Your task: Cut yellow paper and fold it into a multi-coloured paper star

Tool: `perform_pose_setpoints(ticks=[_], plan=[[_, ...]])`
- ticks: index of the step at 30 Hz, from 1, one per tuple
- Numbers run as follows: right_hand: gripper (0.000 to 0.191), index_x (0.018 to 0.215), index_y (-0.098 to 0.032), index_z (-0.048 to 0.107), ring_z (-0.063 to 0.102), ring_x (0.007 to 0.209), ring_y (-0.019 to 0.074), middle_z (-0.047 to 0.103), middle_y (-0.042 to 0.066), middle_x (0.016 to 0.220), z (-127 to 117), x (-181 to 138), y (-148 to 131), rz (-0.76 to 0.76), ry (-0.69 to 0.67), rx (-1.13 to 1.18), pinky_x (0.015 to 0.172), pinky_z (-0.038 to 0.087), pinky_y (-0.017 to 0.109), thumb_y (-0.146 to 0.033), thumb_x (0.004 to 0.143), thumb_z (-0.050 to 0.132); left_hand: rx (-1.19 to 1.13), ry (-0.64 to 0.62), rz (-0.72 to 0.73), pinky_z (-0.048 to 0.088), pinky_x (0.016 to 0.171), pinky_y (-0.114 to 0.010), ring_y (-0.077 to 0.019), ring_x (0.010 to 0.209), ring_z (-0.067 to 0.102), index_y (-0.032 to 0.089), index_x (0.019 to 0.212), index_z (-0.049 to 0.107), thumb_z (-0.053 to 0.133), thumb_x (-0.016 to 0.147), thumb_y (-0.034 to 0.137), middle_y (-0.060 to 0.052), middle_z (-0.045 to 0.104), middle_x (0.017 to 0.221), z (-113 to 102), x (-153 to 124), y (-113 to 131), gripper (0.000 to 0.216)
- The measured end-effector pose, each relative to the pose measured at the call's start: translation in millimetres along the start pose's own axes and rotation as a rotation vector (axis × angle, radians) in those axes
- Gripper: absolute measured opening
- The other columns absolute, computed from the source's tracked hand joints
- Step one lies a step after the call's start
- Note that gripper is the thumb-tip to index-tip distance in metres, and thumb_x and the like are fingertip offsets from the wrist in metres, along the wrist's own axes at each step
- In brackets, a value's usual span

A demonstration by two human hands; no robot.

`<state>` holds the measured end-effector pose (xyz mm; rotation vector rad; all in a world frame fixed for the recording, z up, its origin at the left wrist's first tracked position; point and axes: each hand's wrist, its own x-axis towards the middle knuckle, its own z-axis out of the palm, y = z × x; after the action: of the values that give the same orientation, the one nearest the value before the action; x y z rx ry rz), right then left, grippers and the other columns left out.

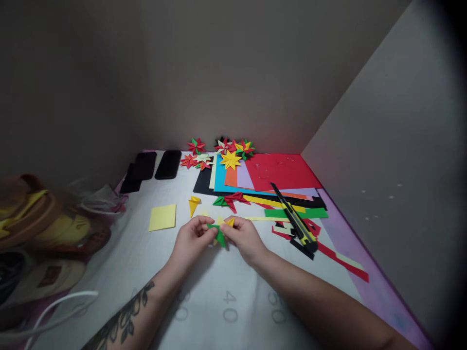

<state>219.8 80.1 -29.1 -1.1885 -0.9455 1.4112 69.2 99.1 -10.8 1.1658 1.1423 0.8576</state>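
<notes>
Between my two hands is a folded paper star (220, 236) with green, yellow and pale yellow points. My left hand (195, 236) pinches its left side, and my right hand (245, 236) grips the right side near a yellow point. Fingers cover part of the star, so its full shape is hidden. Just beyond my left hand lies a single folded yellow paper piece (193, 205). Past my right hand are folded red and green paper pieces (232, 200). A pad of yellow sticky notes (162, 217) sits to the left.
A yellow and black utility knife (297, 221), blade out, lies over paper strips and scraps on the right. Coloured sheets (284, 172) are stacked behind, near finished paper stars (230, 160). Phones (168, 165) lie at the back left; bags and a white cable (60, 304) crowd the left edge.
</notes>
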Motion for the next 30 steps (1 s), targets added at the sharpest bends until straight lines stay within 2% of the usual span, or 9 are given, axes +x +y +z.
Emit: perform_pose_setpoints(ticks=[4, 6, 12, 16, 20, 24, 26, 30], plan=[[0.029, 0.066, -0.016, 0.060, 0.035, 0.042, 0.0062, 0.049, -0.005, 0.049, -1.8, 1.4, -4.0, 0.097, -0.005, 0.084, 0.042, 0.023, 0.021, -0.044, 0.072, 0.067, 0.032, 0.033, 0.002, 0.039, 0.052, -0.020, -0.0088, 0.053, 0.051, 0.015, 0.088, 0.057, 0.068, 0.070, 0.028, 0.005, 0.053, 0.059, -3.2, 0.4, 1.4, 0.024], [0.026, 0.068, -0.016, 0.062, 0.034, 0.042, 0.0060, 0.047, -0.006, 0.049, -2.9, 2.2, -5.4, 0.095, 0.002, 0.062, 0.042, 0.024, 0.021, -0.041, 0.069, 0.068, 0.058, 0.025, 0.016, 0.038, 0.052, -0.020, -0.0084, 0.052, 0.050, 0.015, 0.087, 0.057, 0.067, 0.070, 0.027, 0.006, 0.051, 0.059, -5.4, 1.2, 1.3, 0.023], [0.017, 0.063, -0.017, 0.058, 0.038, 0.050, 0.0086, 0.049, -0.004, 0.056, -2.3, 0.8, -8.5, 0.034, -0.019, -0.193, 0.047, 0.029, 0.022, -0.031, 0.064, 0.068, 0.246, 0.006, 0.121, 0.038, 0.054, -0.020, -0.0097, 0.057, 0.050, 0.017, 0.092, 0.055, 0.062, 0.071, 0.023, 0.006, 0.050, 0.062, -7.7, -2.0, 2.0, 0.023], [0.020, 0.055, -0.018, 0.048, 0.035, 0.052, 0.0091, 0.042, -0.005, 0.054, -0.9, -0.6, -9.6, -0.029, -0.009, -0.346, 0.048, 0.028, 0.022, -0.027, 0.067, 0.061, 0.303, -0.003, 0.163, 0.039, 0.055, -0.021, -0.0106, 0.059, 0.051, 0.019, 0.098, 0.054, 0.059, 0.073, 0.023, 0.005, 0.051, 0.065, -5.5, -4.6, 0.1, 0.026], [0.021, 0.057, -0.019, 0.044, 0.033, 0.051, 0.0086, 0.039, -0.006, 0.054, -1.5, -1.0, -6.2, -0.038, -0.007, -0.302, 0.046, 0.026, 0.021, -0.028, 0.072, 0.057, 0.281, -0.028, 0.154, 0.042, 0.057, -0.022, -0.0116, 0.061, 0.055, 0.019, 0.102, 0.050, 0.058, 0.073, 0.023, 0.005, 0.054, 0.067, -3.1, -4.5, -2.2, 0.031], [0.026, 0.058, -0.019, 0.042, 0.027, 0.046, 0.0070, 0.035, -0.008, 0.051, -5.3, 2.7, -1.5, -0.006, 0.048, -0.136, 0.043, 0.020, 0.021, -0.031, 0.072, 0.060, 0.301, -0.084, 0.126, 0.042, 0.058, -0.023, -0.0124, 0.060, 0.056, 0.018, 0.099, 0.051, 0.059, 0.073, 0.025, 0.004, 0.059, 0.066, -8.0, -4.6, 5.6, 0.028], [0.027, 0.058, -0.020, 0.042, 0.028, 0.045, 0.0066, 0.036, -0.008, 0.050, -9.0, 6.9, -1.0, -0.017, 0.117, -0.022, 0.043, 0.020, 0.020, -0.032, 0.071, 0.063, 0.337, -0.037, 0.134, 0.043, 0.060, -0.023, -0.0132, 0.062, 0.056, 0.017, 0.095, 0.054, 0.059, 0.072, 0.028, 0.002, 0.061, 0.067, -15.3, -3.8, 13.1, 0.026], [0.030, 0.057, -0.020, 0.040, 0.031, 0.045, 0.0067, 0.036, -0.008, 0.050, -17.5, 15.8, -1.7, -0.060, 0.195, 0.115, 0.044, 0.023, 0.020, -0.031, 0.069, 0.065, 0.442, 0.239, 0.180, 0.042, 0.060, -0.024, -0.0154, 0.067, 0.057, 0.017, 0.092, 0.058, 0.059, 0.074, 0.037, -0.001, 0.063, 0.074, -35.5, 5.9, 29.9, 0.027]])
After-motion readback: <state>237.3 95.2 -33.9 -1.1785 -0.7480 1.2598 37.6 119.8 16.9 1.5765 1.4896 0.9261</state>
